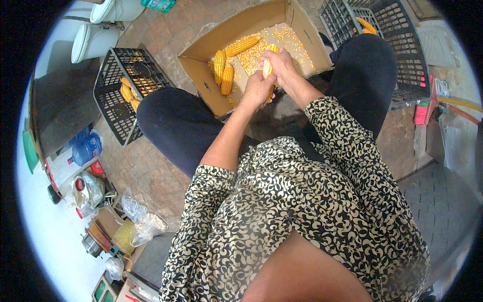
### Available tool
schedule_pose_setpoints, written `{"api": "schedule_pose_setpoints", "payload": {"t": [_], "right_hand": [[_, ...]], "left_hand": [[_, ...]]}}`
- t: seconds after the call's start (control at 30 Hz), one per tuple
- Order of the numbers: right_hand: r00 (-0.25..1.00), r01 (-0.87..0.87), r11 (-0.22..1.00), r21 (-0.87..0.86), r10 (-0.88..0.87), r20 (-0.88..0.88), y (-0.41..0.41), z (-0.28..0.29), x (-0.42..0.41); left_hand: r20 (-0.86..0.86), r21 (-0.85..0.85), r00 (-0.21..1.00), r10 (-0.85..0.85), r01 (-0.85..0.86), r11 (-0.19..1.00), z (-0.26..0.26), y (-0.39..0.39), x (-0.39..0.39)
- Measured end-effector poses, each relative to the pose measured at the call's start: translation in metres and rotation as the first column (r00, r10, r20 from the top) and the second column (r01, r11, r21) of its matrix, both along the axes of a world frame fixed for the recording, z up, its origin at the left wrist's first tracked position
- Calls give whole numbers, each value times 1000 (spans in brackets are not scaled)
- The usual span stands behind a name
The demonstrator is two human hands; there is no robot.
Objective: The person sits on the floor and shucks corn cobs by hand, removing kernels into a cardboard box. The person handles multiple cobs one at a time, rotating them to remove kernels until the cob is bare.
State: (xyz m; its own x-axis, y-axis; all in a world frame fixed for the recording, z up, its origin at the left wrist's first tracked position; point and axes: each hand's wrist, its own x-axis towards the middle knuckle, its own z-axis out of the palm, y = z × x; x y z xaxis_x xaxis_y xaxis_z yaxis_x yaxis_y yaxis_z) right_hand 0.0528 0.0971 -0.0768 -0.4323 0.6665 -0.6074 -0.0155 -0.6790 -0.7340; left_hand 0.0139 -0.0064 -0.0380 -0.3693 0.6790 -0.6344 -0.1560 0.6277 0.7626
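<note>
My left hand (258, 88) and my right hand (280, 63) meet over the near side of an open cardboard box (309, 41). Both are closed around a partly stripped corn cob (268, 68), with a pale bare strip facing me and yellow kernels at its far end. More yellow corn (270, 93) shows below my left hand; whether it belongs to the same cob I cannot tell. Inside the box, several full cobs (227, 79) lie at the left, and another cob (242, 45) lies behind them. Loose kernels (251, 62) are scattered over the box floor.
A black plastic crate (113, 98) holding corn cobs (128, 92) stands by my left knee. Beyond my right knee is another black crate (407, 49), also with cobs (366, 25). White buckets (85, 43), a blue water bottle (86, 149) and a pink-bristled broom (422, 112) are farther out.
</note>
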Motion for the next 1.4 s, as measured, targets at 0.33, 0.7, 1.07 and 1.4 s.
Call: {"api": "schedule_pose_setpoints", "payload": {"t": [0.33,0.7,1.07,1.4], "right_hand": [[1000,2,1000,-10,-2,17,0,1,0],[1000,25,1000,-14,-25,20,0,-1,-1],[999,39,999,-3,-39,28,-2,2,-3],[1000,-14,999,33,15,-26,1,-5,-1]], "left_hand": [[-34,15,999,-8,9,1000,-2,0,0],[-13,15,1000,1,0,1000,-2,-1,0],[-11,0,1000,20,-20,1000,1,-1,1],[-48,2,999,-17,17,1000,0,1,0]]}}
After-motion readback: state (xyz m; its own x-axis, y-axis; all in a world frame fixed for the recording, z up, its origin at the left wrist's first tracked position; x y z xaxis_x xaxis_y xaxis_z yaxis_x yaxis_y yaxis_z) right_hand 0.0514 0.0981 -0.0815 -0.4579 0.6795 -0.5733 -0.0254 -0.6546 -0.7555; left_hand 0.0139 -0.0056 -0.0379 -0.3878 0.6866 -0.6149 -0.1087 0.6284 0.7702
